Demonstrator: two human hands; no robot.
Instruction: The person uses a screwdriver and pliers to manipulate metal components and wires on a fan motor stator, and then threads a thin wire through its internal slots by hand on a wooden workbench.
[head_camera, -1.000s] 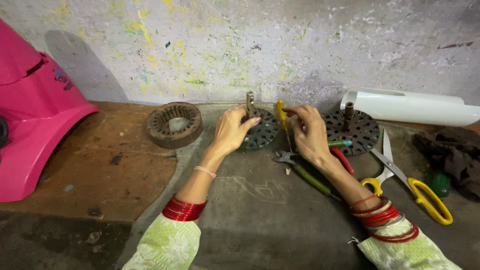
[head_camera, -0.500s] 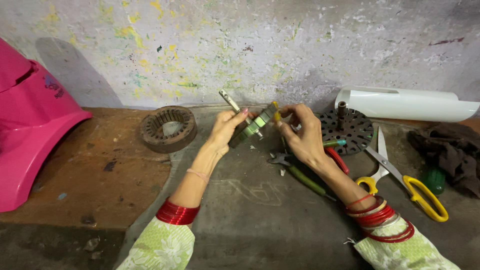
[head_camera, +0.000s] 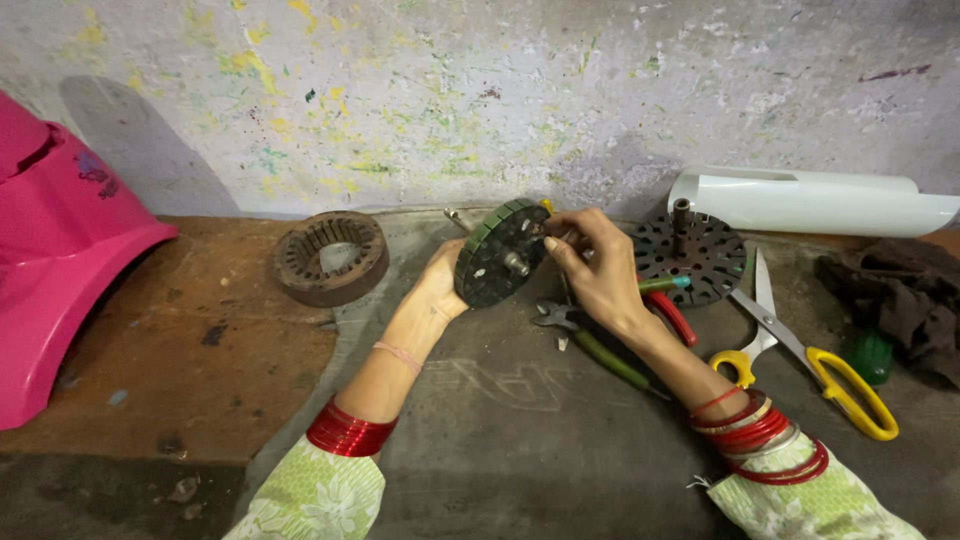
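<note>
My left hand (head_camera: 438, 288) grips a dark round motor core (head_camera: 498, 254) with a green edge and a metal shaft, tilted up on its side so its slotted face points toward me. My right hand (head_camera: 592, 262) pinches at the upper right rim of that core with fingertips closed on something small I cannot make out. Both wrists wear red bangles. A second dark slotted disc (head_camera: 690, 256) with a short post lies flat just right of my right hand.
A rusty ring-shaped stator (head_camera: 331, 257) lies to the left. Green-handled pliers (head_camera: 598, 346) and a red-handled tool (head_camera: 668, 314) lie under my right forearm. Yellow-handled scissors (head_camera: 810, 358), a white rolled sheet (head_camera: 812, 201), a dark rag (head_camera: 900, 300) and a pink shell (head_camera: 62, 260) surround the mat.
The round core, lying flat near the wall a second ago, has been lifted by my left hand and tipped upright. My right hand followed to its rim.
</note>
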